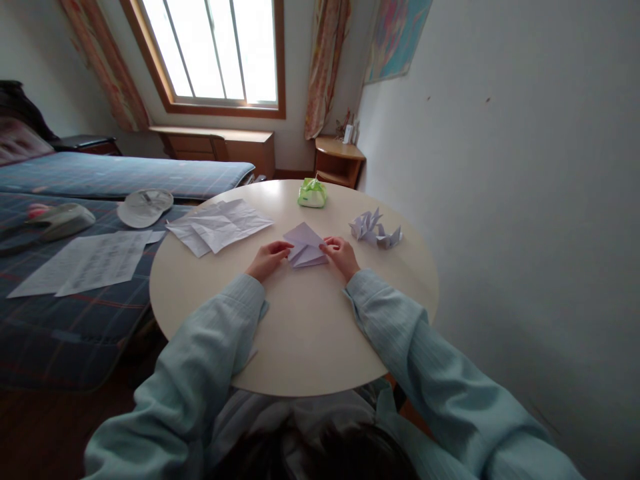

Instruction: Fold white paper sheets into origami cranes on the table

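A partly folded white paper [304, 244] lies on the round cream table [300, 333]. My left hand [267, 259] pinches its left edge with curled fingers. My right hand [341, 254] presses and grips its right corner, fingers closed on the fold. Both sleeves are pale blue-green. Two finished folded paper figures [374, 229] sit to the right of my right hand, apart from it.
Creased loose sheets [220, 225] lie at the table's left rear. A green packet [313, 193] sits at the far edge. A bed [75, 293] with printed papers [85, 261] and a cap [145, 206] stands left. A plain wall is close on the right.
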### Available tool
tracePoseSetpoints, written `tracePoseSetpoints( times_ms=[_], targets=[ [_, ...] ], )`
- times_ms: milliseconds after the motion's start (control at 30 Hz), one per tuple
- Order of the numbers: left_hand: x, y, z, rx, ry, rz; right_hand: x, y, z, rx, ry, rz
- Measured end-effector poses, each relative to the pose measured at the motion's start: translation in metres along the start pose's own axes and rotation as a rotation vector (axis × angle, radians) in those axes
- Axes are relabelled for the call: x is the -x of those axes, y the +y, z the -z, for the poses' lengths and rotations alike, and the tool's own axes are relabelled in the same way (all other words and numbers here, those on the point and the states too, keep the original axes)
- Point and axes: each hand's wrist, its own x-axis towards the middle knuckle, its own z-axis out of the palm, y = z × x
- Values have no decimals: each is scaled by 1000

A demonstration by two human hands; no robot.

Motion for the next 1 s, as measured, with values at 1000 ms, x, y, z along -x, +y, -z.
tracePoseSetpoints(
  times_ms=[1000],
  targets=[
    [7,-7,-13,-838,-258,-527,12,-12,-5,164,-150,69]
  ],
)
